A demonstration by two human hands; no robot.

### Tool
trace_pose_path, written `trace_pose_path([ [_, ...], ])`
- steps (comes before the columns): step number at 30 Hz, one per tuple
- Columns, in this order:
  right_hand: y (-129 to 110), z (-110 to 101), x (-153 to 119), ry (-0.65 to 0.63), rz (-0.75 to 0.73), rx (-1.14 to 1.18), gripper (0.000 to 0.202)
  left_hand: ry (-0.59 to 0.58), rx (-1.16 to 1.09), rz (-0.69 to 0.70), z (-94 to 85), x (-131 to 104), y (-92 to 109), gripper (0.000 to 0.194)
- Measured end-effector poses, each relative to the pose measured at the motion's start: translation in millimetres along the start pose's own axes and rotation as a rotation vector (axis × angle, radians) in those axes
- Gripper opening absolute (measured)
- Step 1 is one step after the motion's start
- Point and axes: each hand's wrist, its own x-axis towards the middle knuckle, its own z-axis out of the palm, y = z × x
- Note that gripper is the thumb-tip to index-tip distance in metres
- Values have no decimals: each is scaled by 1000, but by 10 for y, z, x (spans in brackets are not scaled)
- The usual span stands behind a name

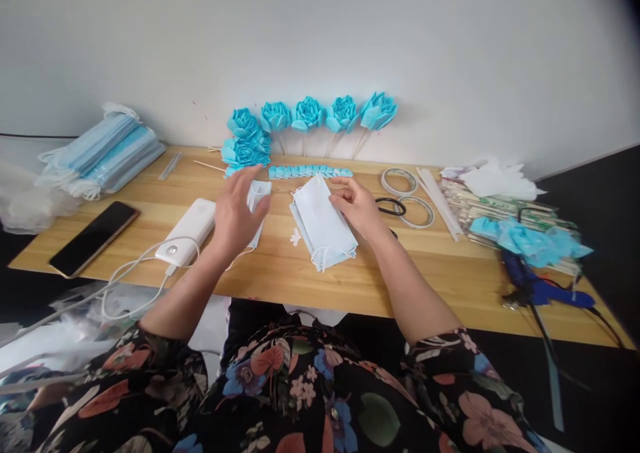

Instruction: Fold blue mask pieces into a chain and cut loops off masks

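Observation:
A small stack of pale face masks [325, 223] lies on the wooden table [270, 270] in front of me. My right hand [356, 204] touches or hovers at its upper right edge, with fingers bent and apart. To the left, my left hand [240, 213] is over another pale mask [259, 193], partly covering it; its thumb and fingers are spread, and nothing shows between them. Small white scraps [295, 237] lie between the two masks piles. Beyond my hands runs a row of folded blue pieces [310, 172].
Blue paper-like flowers [307, 114] lean on the wall. At left are piled masks [107, 150], a phone [94, 238] and a cabled power bank [187, 230]. Tape rolls [399, 182], black-handled scissors [393, 206], sticks [505, 206] and a blue glue gun [543, 286] lie at right.

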Motion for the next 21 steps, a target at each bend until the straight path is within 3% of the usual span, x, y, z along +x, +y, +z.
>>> trace_pose_path([
  [5,-69,-21,-11,25,47,382,56,-339,-640,-298,349,95,222,57],
  [8,-72,-25,-10,43,53,503,56,-580,-1026,-511,572,130,310,63],
  [10,-54,-23,-5,41,59,568,54,-666,-1175,-664,690,146,371,64],
  [14,-30,-18,-4,34,78,592,53,-569,-1287,-817,798,173,439,58],
  [17,-55,-4,-25,-11,86,531,58,-496,-1203,-831,776,177,408,48],
  [21,-103,44,-52,-69,62,463,71,-481,-1015,-766,741,155,325,45],
])
